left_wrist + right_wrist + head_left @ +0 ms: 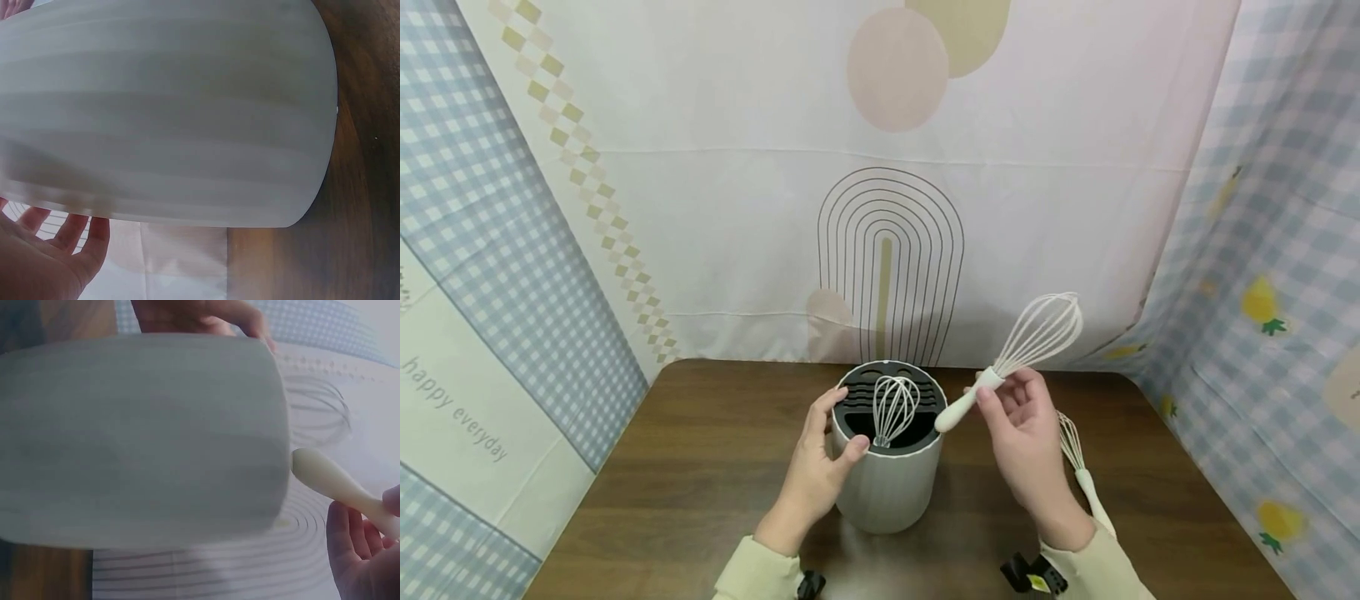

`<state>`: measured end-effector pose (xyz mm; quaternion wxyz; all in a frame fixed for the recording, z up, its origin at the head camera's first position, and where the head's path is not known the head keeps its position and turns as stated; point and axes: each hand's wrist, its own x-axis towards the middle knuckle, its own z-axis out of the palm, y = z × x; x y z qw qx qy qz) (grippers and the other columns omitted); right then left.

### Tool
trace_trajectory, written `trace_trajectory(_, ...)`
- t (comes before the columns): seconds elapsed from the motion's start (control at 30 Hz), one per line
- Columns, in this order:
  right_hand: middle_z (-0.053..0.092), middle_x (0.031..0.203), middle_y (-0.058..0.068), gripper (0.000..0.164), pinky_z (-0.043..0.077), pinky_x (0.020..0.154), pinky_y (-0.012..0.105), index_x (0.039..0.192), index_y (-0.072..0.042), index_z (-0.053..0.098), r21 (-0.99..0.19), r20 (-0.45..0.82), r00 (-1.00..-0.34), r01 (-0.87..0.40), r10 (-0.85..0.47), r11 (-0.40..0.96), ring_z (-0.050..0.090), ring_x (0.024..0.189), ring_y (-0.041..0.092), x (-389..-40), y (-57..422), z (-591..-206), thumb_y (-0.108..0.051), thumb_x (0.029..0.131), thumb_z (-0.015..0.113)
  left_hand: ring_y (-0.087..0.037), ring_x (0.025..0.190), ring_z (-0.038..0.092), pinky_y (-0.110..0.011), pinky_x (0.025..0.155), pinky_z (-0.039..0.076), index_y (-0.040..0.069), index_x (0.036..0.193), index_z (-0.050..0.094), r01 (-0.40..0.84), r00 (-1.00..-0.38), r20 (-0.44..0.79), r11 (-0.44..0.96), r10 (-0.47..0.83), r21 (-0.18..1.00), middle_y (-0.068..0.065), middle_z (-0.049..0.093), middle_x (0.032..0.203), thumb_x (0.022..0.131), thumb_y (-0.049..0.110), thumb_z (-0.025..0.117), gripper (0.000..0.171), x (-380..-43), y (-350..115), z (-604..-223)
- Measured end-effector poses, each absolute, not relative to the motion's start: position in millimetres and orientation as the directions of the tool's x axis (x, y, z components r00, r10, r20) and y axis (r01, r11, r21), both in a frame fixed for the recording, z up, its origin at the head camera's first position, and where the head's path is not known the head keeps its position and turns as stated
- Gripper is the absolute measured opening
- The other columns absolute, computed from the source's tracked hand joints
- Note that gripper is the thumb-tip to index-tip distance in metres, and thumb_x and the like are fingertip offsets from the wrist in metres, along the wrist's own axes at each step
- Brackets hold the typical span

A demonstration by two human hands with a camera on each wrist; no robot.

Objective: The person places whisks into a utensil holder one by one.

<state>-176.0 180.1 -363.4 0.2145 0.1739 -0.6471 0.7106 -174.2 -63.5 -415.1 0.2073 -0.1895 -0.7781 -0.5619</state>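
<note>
While both of the person's arms reach in from the near side, their cream sleeves (760,571) lie closest, each with a black device (1033,575) at the wrist. Just outside the right forearm, a spare whisk (1085,477) lies on the dark wooden table (700,467), partly hidden by that arm, its wires pointing away. Further in, the left hand (815,467) grips the white utensil holder (887,492), fingers along its left side and thumb on the near rim. Across from it, the right hand (1024,437) pinches a white whisk (989,379) between thumb and fingers near the top of the handle; the wire loops slant up and away to that hand's right, while the rounded handle end points left, right by the rim, though I can't tell whether the two touch. Between the hands, in the wide front compartment of the black insert (857,393), stands another whisk (895,408), wires up, its handle out of sight. Slots cross the insert beyond the left thumb. Past both hands hangs a pale cloth (737,225) printed with arches and round shapes, with blue checked cloth (475,125) off to the left hand's side.
</note>
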Motion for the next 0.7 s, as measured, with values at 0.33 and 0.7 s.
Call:
trace_trajectory(0.33,0.059,0.1,0.014,0.029,0.055,0.075,0.028,0.115,0.002,0.05,-0.798,0.567,-0.814,-0.581,-0.128,0.16,0.061,0.087,0.024,-187,139,-368,0.005,0.089,0.063,-0.023,0.126,0.045,-0.049,0.095,0.042,0.016,0.144,0.041,0.533,-0.838,0.542,0.309,0.063,0.788,-0.008,0.039,0.148,0.084,0.026,0.07,0.067,-197,-68,-453)
trace_trajectory(0.7,0.065,0.093,0.009,0.031,0.055,0.074,0.033,0.114,0.0,0.051,-0.707,0.541,-0.777,-0.628,-0.322,0.327,0.064,0.086,0.022,-184,130,-361,0.006,0.087,0.065,-0.022,0.125,0.046,-0.042,0.094,0.043,0.016,0.143,0.041,0.541,-0.831,0.552,0.327,0.066,0.775,-0.008,0.04,0.147,0.084,0.028,0.07,0.067,-198,-68,-455)
